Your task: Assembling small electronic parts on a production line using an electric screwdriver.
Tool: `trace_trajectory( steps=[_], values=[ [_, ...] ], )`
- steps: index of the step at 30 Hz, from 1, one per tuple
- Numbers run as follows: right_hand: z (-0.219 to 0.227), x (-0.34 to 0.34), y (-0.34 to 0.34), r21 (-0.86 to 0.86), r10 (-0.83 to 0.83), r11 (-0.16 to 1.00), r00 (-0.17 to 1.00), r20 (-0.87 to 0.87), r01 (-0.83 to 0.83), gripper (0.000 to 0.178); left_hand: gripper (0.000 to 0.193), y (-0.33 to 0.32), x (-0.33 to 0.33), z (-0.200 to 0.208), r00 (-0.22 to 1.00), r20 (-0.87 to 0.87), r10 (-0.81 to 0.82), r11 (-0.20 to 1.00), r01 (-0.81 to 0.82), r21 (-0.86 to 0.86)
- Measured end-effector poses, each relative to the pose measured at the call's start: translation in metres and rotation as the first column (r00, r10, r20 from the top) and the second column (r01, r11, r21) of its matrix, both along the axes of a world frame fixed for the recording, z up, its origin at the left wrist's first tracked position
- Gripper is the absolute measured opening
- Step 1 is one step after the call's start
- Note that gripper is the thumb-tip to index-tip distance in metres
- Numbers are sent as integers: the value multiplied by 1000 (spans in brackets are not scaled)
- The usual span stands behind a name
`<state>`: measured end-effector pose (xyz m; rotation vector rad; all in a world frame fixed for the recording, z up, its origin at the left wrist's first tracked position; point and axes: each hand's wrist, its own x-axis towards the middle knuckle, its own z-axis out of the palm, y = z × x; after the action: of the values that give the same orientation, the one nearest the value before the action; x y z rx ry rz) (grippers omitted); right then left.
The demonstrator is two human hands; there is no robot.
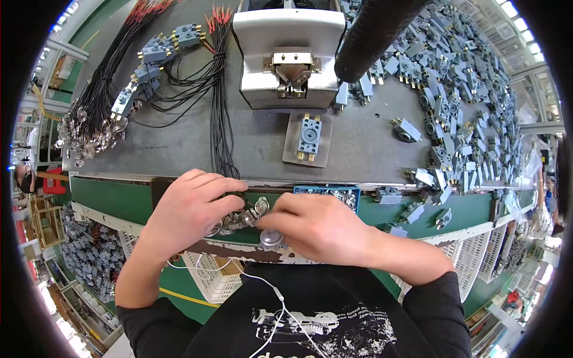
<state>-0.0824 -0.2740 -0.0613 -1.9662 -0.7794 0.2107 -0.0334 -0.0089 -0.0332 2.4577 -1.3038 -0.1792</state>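
My left hand (200, 206) is curled over a cluster of round metal discs (239, 221) at the lower end of a bundle of black wires (221, 131), at the table's front edge. My right hand (313, 224) meets it from the right, thumb and forefinger pinched together at one metal disc (261, 206) of that cluster. Its fingertips are partly hidden. A larger round silvery piece (271, 238) shows just under the right hand. Beyond the hands, a grey switch block (309, 137) with brass terminals lies on a small metal plate (290, 152).
A metal press-like machine (289, 59) stands at the back middle, beside a thick black tube (373, 42). Many grey switch blocks (444, 113) are heaped at right. More black wires with discs (95, 119) lie at left. A blue tray (356, 200) of small metal parts sits behind my right hand.
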Motion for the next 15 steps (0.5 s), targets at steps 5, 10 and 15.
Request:
trace_trajectory(
  steps=[5, 10, 15],
  values=[
    [0, 6, -4, 59, 102, 993, 992, -77, -98, 37, 9, 2, 0, -1, 1000, 2, -6, 999, 6, 43],
    [-2, -3, 4, 33, 155, 987, 986, 64, -157, 30, 11, 2, 1, -5, 999, -33, 7, 1000, -7, 25],
    [0, 9, -11, 136, -3, 991, 995, -101, 17, 29, 10, 11, 3, -4, 998, -42, 35, 999, -36, -32]
  ],
)
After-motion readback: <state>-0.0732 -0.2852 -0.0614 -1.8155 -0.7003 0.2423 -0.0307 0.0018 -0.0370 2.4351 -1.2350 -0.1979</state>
